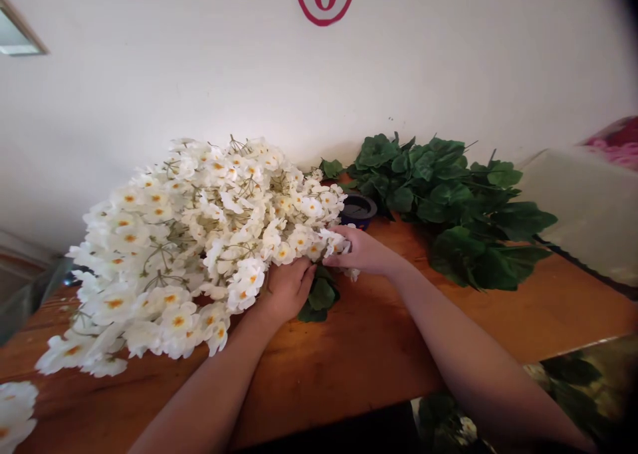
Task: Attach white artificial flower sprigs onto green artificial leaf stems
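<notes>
A big heap of white flowers with yellow centres [169, 241] covers the left of the wooden table. My left hand [288, 289] is closed at the heap's right edge, its fingertips partly hidden by blossoms, beside a small bunch of green leaves [319, 296]. Just right of it, my right hand [359, 249] has thumb and fingers closed around white blossoms [335, 242], above those leaves. Whatever stem the left hand may hold is hidden. A dark round pot or roll [357, 207] sits right behind my right hand.
Green leaf bunches [448, 201] lie at the back right of the wooden table [339, 367]. Beyond them are a pale box or sheet [583, 208] and pink flowers [615, 149]. More leaves and flowers [573, 387] show below the table's right front edge. A wall stands behind.
</notes>
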{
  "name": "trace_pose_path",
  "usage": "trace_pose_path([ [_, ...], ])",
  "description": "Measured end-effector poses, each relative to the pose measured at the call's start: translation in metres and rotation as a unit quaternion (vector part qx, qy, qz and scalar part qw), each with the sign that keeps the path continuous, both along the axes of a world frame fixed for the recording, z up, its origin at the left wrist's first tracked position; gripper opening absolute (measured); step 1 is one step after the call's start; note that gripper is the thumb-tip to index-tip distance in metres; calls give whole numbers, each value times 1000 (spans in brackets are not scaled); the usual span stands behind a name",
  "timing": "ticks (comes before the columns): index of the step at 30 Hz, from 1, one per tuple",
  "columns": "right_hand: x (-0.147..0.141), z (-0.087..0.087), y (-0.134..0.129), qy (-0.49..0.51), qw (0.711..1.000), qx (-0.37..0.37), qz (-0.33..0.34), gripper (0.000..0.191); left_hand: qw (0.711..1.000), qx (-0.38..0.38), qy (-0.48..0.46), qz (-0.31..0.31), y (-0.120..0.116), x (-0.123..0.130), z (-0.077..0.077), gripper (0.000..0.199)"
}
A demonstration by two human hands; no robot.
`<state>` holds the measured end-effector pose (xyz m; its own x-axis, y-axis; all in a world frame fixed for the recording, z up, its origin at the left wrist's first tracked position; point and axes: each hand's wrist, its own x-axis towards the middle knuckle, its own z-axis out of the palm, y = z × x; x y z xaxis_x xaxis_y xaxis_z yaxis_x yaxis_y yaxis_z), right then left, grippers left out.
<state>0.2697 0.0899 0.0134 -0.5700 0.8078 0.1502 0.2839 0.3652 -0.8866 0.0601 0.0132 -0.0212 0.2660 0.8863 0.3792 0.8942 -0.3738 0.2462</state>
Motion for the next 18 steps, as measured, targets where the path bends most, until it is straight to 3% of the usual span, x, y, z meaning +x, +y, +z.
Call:
trace_pose_path([
  [3, -4, -6, 3, 9, 1000, 16, 17, 28, 1000, -4, 1, -5, 0, 0, 0, 34],
  [7, -13, -17, 3, 30, 999, -5, -25, 10, 1000, -9, -10, -4, 1, -1, -1, 34],
  [9, -14, -22, 4, 27, 998, -27, -41, 7, 1000, -14, -11, -15, 2, -1, -2, 32],
  [13, -12, -30, 9, 37, 999, -34, -9, 6, 999, -16, 2, -28, 4, 0, -5, 28],
  [18, -11, -30, 7, 35, 998, -43, -7, 8, 999, -11, 10, -30, 6, 1, -10, 26],
])
